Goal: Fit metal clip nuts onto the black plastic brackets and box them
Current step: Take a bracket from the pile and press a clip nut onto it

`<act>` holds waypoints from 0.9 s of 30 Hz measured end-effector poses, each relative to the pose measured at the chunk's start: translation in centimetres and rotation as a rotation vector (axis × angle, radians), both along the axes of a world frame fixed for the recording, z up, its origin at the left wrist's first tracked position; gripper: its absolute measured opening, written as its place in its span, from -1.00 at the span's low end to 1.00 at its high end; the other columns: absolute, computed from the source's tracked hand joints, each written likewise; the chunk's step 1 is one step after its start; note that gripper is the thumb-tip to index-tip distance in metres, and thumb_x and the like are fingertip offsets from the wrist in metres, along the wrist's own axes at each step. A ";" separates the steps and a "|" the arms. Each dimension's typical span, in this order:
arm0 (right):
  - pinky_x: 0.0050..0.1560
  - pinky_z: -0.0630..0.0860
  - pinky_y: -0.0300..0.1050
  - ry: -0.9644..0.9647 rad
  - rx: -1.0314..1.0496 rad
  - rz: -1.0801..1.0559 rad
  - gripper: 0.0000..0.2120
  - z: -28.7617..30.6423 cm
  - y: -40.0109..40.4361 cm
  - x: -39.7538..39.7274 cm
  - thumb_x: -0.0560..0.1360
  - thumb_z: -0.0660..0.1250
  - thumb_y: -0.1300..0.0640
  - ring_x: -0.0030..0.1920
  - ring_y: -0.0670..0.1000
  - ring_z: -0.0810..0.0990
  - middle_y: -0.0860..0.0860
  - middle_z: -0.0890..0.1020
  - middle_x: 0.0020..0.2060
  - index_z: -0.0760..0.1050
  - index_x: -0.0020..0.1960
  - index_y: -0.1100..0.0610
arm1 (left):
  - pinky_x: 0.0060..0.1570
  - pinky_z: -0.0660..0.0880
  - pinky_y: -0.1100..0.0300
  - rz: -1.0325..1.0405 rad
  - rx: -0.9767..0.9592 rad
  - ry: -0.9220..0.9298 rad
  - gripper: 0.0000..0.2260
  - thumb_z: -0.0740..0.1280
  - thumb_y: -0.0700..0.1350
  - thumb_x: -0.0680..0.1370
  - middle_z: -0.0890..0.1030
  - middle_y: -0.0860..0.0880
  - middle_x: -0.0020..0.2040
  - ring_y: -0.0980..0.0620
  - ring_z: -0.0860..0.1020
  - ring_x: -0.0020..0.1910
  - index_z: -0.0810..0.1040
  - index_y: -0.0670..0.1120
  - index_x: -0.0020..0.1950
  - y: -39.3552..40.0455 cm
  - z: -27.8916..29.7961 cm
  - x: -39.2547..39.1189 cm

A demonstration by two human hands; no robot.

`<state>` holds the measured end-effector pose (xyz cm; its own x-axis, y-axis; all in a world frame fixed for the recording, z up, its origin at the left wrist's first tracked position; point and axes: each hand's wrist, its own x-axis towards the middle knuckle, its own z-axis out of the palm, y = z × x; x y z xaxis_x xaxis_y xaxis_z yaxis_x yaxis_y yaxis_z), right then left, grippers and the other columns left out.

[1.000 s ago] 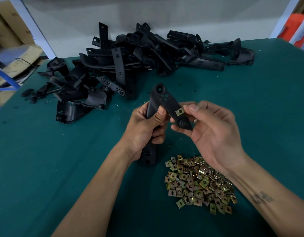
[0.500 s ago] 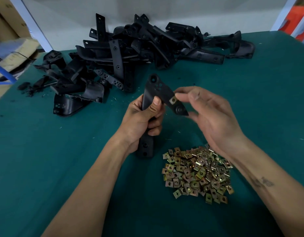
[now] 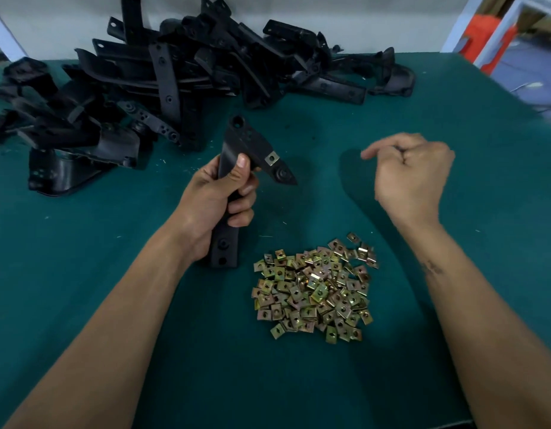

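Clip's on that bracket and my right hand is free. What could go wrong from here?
1. The clip nut sits near the bracket edge; whether it is fully seated cannot be told, so it might slip off when boxed.
2. The left hand grips only the bracket's shaft, so swinging it could sweep the loose nut pile just below.
3. The right hand is blurred and may scatter nuts if it reaches in carelessly.

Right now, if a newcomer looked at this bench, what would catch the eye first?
Probably the shiny heap of brass-coloured clip nuts on the green table, near the person, between the two forearms. Next, the black bracket held upright by the left hand, with one clip nut already fitted on its angled arm. Behind, a large tangled pile of black brackets fills the far left of the table.
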<state>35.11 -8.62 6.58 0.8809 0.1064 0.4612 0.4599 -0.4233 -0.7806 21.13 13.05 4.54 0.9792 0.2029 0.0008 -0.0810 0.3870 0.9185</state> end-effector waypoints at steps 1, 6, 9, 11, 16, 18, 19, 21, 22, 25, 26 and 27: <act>-0.31 0.46 -0.18 0.049 0.056 -0.041 -0.68 -0.3 -0.5 -0.3 0.37 0.17 0.32 -0.44 -0.08 0.54 -0.03 0.60 -0.51 0.60 -0.44 0.12 | -0.53 0.28 0.31 0.000 0.000 0.005 -0.76 0.28 -0.02 0.67 0.33 0.03 -0.29 0.12 0.22 -0.43 0.39 -0.04 -0.17 0.0 0.0 0.0; 0.08 0.48 -0.31 0.201 -0.190 0.342 -0.67 -1.6 -4.5 -2.4 0.58 0.28 0.33 -0.06 -0.08 0.64 -0.05 0.72 -0.10 0.69 -0.28 0.21 | -0.54 0.28 0.31 -0.004 -0.008 0.027 -0.79 0.30 -0.02 0.66 0.34 0.02 -0.29 0.12 0.23 -0.44 0.43 -0.03 -0.15 -0.3 -0.1 0.4; 0.03 0.46 -0.22 0.176 -0.460 0.506 -0.93 -1.4 -6.0 -3.2 0.48 0.52 0.15 -0.02 -0.07 0.55 -0.11 0.61 0.01 0.69 -0.04 0.08 | -0.54 0.27 0.31 -0.013 -0.003 0.034 -0.79 0.31 -0.01 0.65 0.33 0.01 -0.29 0.11 0.23 -0.44 0.51 -0.02 -0.16 -0.4 0.0 0.6; -0.03 0.46 -0.15 0.192 -0.526 0.530 -0.89 -1.1 -6.3 -3.3 0.46 0.54 0.10 -0.07 -0.05 0.53 -0.13 0.57 0.00 0.67 -0.02 0.00 | -0.55 0.27 0.31 -0.014 -0.011 0.039 -0.79 0.31 -0.01 0.65 0.33 0.01 -0.30 0.11 0.22 -0.44 0.54 -0.02 -0.17 -0.5 0.0 0.6; -0.10 0.47 -0.07 0.198 -0.654 0.560 -0.80 -0.2 -5.7 -4.1 0.53 0.48 0.19 -0.11 -0.07 0.55 -0.15 0.55 -0.10 0.55 -0.18 -0.03 | -0.55 0.24 0.28 -0.008 -0.017 0.065 -0.81 0.34 -0.01 0.62 0.35 0.00 -0.30 0.10 0.22 -0.44 0.46 -0.09 -0.08 -0.7 -0.2 0.6; -0.13 0.45 -0.14 0.164 -0.708 0.550 -0.76 -0.3 -5.8 -4.3 0.55 0.46 0.20 -0.12 -0.12 0.54 -0.17 0.56 -0.13 0.51 -0.19 -0.07 | -0.55 0.23 0.27 -0.012 -0.032 0.063 -0.82 0.34 -0.02 0.62 0.35 -0.01 -0.29 0.09 0.22 -0.44 0.48 -0.07 -0.13 -0.9 -0.2 0.6; -0.16 0.44 -0.17 0.141 -0.717 0.542 -0.75 -0.4 -6.0 -4.4 0.55 0.46 0.20 -0.15 -0.12 0.54 -0.18 0.57 -0.15 0.50 -0.19 -0.08 | -0.55 0.23 0.27 -0.017 -0.042 0.060 -0.81 0.34 -0.03 0.62 0.34 -0.02 -0.29 0.09 0.22 -0.44 0.50 -0.04 -0.17 -1.0 -0.1 0.6; -0.29 0.40 -0.25 0.090 -0.695 0.528 -0.74 -0.6 -6.2 -4.4 0.55 0.45 0.24 -0.27 -0.08 0.53 -0.16 0.57 -0.25 0.49 -0.18 -0.07 | -0.54 0.22 0.26 -0.024 -0.056 0.054 -0.78 0.34 -0.04 0.61 0.33 -0.03 -0.29 0.09 0.21 -0.45 0.55 0.00 -0.23 -1.1 0.1 0.6; -0.38 0.37 -0.26 0.066 -0.666 0.529 -0.73 -0.6 -6.2 -4.4 0.55 0.44 0.26 -0.34 -0.05 0.51 -0.15 0.57 -0.29 0.49 -0.17 -0.06 | -0.54 0.22 0.26 -0.024 -0.059 0.052 -0.78 0.34 -0.04 0.61 0.33 -0.03 -0.29 0.09 0.21 -0.45 0.56 0.00 -0.24 -1.2 0.2 0.6; -0.38 0.51 -0.12 0.002 -0.505 0.529 -0.78 -0.5 -5.4 -4.2 0.57 0.40 0.27 -0.37 -0.03 0.59 -0.11 0.62 -0.30 0.51 -0.11 -0.03 | -0.53 0.22 0.25 -0.018 -0.053 0.050 -0.76 0.33 -0.06 0.63 0.34 -0.03 -0.29 0.08 0.22 -0.44 0.58 0.01 -0.24 -1.0 0.7 0.6; -0.33 0.57 -0.12 0.009 -0.399 0.529 -0.82 -0.3 -4.8 -4.2 0.58 0.38 0.26 -0.33 -0.02 0.64 -0.09 0.65 -0.27 0.52 -0.08 -0.01 | -0.53 0.23 0.25 -0.017 -0.049 0.053 -0.75 0.32 -0.06 0.64 0.33 -0.03 -0.29 0.08 0.22 -0.44 0.59 0.02 -0.24 -0.9 0.7 0.4; -0.29 0.60 -0.14 0.036 -0.265 0.538 -0.85 -0.2 -4.1 -4.1 0.59 0.37 0.26 -0.30 0.00 0.66 -0.06 0.67 -0.24 0.53 -0.05 0.02 | -0.53 0.23 0.25 -0.018 -0.046 0.053 -0.74 0.32 -0.06 0.65 0.33 -0.03 -0.28 0.08 0.22 -0.44 0.60 0.02 -0.24 -0.8 0.7 0.4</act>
